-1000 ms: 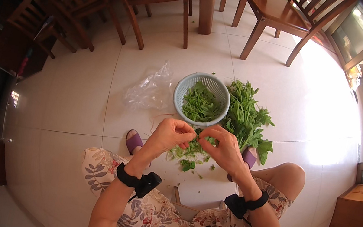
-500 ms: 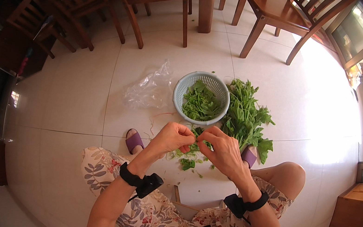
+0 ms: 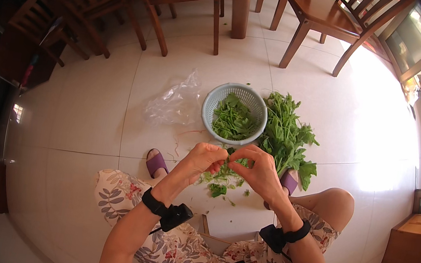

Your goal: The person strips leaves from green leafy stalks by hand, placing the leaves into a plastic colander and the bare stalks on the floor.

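Observation:
My left hand (image 3: 205, 159) and my right hand (image 3: 258, 171) meet at the fingertips in front of me, above a scatter of green scraps (image 3: 218, 189) on the floor. Both are closed in a pinch; what lies between the fingers is too small to make out. Just beyond them stands a round grey-blue plastic colander (image 3: 207, 110) with picked leafy greens (image 3: 234, 117) inside. A large heap of leafy green stems (image 3: 287, 135) lies against the colander's right side, nearer my right hand.
A crumpled clear plastic bag (image 3: 175, 102) lies left of the colander on the tiled floor (image 3: 89, 108). Purple slippers (image 3: 155, 163) are on my feet at either side of the scraps. Wooden chairs (image 3: 322, 20) and a table leg (image 3: 238, 8) stand farther off.
The fingers of my right hand have lifted and curled back slightly, opening a gap below the index finger. My left hand has turned a little; the greens and colander stay put.

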Demonstrator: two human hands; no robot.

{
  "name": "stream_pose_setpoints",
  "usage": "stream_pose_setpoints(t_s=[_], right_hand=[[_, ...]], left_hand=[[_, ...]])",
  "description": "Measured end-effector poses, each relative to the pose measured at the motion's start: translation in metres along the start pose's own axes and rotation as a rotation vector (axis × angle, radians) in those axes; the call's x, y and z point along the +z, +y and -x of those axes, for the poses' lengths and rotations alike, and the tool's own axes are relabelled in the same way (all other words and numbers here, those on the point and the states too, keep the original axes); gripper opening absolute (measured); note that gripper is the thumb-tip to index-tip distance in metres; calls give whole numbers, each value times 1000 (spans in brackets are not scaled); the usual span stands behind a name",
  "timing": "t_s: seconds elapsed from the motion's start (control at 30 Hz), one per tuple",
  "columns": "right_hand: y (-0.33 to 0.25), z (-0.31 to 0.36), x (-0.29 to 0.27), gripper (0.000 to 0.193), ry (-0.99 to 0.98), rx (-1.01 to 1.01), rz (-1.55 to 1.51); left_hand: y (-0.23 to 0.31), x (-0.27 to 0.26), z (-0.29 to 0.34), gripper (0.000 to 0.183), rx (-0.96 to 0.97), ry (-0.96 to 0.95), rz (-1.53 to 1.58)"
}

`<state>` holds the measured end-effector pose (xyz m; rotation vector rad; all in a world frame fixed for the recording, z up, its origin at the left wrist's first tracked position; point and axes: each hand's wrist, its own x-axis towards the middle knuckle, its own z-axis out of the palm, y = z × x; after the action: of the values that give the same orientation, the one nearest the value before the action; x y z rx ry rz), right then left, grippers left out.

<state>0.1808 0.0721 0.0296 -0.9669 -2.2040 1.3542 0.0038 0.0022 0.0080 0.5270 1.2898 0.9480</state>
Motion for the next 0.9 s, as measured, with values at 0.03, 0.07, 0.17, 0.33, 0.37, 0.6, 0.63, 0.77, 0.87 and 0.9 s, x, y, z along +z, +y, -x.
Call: stream_pose_setpoints(t_s=[0.03, 0.07, 0.17, 0.33, 0.37, 0.6, 0.63, 0.77, 0.87, 0.9], right_hand=[[-1, 0, 0, 13, 2, 13, -6], [-1, 0, 0, 14, 9, 18, -22], [-1, 0, 2, 15, 20, 40, -67], [4, -1, 4, 17, 31, 110, -183], [6, -1, 3, 18, 37, 114, -183], [4, -3, -2, 18, 66, 105, -113], [4, -3, -3, 17, 68, 100, -85], [8, -2, 0, 16, 88, 37, 26], [7, -1, 1, 16, 86, 30, 55], [7, -1, 1, 16, 81, 30, 63]], left_hand=[[1, 1, 1, 19, -2, 0, 8], [1, 2, 1, 19, -4, 1, 17], [1, 1, 1, 19, 9, -17, 25], [-1, 1, -1, 18, 50, -7, -51], [0, 2, -1, 18, 55, -4, -66], [11, 2, 6, 22, 155, 48, -72], [12, 1, 6, 23, 153, 50, -78], [11, 0, 4, 22, 155, 36, -138], [9, 2, 5, 20, 158, 59, -160], [8, 3, 4, 20, 162, 67, -171]])
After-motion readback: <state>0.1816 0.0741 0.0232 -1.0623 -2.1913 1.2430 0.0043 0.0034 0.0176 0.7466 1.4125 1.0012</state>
